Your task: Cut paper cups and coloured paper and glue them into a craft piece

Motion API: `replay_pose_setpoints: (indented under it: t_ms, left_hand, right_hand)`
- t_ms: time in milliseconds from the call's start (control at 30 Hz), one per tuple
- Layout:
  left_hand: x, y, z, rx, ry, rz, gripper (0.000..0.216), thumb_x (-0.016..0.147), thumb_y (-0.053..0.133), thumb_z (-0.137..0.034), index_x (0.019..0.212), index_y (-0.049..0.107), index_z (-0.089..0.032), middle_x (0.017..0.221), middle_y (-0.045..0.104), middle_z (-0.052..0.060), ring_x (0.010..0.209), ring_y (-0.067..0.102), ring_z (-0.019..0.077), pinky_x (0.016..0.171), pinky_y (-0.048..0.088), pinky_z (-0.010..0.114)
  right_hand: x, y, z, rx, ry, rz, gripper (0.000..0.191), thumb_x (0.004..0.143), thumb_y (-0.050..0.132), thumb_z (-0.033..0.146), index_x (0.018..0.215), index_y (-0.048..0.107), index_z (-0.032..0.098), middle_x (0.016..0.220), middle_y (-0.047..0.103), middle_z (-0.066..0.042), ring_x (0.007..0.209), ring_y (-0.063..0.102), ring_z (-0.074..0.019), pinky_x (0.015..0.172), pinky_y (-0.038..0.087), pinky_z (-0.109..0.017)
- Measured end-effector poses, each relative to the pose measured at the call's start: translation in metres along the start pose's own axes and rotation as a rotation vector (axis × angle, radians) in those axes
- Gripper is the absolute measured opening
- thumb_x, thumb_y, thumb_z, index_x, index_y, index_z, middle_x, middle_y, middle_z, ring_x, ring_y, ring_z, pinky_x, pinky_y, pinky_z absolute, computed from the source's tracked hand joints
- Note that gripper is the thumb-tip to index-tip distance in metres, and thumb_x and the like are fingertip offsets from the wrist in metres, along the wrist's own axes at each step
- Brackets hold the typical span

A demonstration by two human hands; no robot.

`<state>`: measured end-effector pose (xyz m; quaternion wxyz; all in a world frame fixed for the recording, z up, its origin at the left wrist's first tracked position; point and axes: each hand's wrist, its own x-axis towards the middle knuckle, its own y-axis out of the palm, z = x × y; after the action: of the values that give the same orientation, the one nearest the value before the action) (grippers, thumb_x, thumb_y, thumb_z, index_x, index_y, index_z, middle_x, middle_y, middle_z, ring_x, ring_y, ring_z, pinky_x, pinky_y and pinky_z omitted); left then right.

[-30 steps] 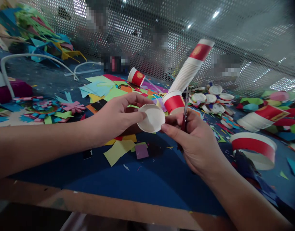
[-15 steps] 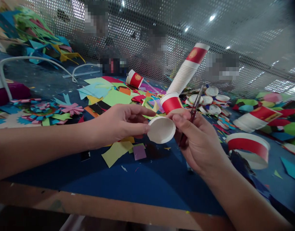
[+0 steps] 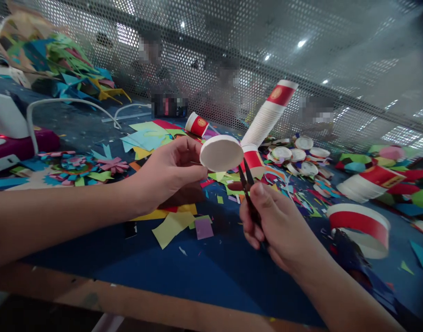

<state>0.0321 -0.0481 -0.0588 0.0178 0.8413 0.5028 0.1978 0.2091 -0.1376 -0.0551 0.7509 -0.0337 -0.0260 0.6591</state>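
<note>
Now the right hand (image 3: 282,226) lets go of the white disc (image 3: 221,153); I see the left hand (image 3: 163,177) alone pinching it above the counter (image 3: 204,276), right fingers wrapped round scissors (image 3: 253,207), seemingly freed to work

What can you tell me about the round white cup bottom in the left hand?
The cup bottom is a white, round, shallow piece that looks like paperboard, with a thin, brighter edge along its top. It is held tilted above the blue table, one face toward the camera. The left hand grips its left side; the scissors point up by its lower right edge, though contact is unclear.
</note>
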Motion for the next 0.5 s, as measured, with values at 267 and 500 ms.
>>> replay_pose_setpoints:
  t_ms: [267, 500]
  left_hand:
    - [0.001, 0.0, 0.002, -0.076, 0.023, -0.001, 0.023, 0.069, 0.078, -0.013, 0.085, 0.062, -0.017, 0.084, 0.067, -0.002, 0.08, 0.064, 0.0123, 0.076, 0.051, 0.026]
    - [0.0, 0.003, 0.003, -0.021, 0.002, 0.014, 0.022, 0.071, 0.077, -0.016, 0.087, 0.062, -0.019, 0.087, 0.067, -0.003, 0.084, 0.064, 0.0127, 0.078, 0.051, 0.026]
  right_hand:
    - [-0.003, 0.006, 0.001, -0.107, 0.149, 0.041, 0.048, 0.077, 0.065, 0.066, 0.071, 0.057, 0.019, 0.041, 0.051, 0.007, 0.026, 0.033, -0.0031, 0.028, 0.027, -0.013]
    - [-0.004, 0.013, 0.005, -0.002, 0.2, 0.087, 0.046, 0.082, 0.059, 0.062, 0.069, 0.058, 0.018, 0.04, 0.043, 0.009, 0.028, 0.026, -0.0019, 0.028, 0.025, -0.012]
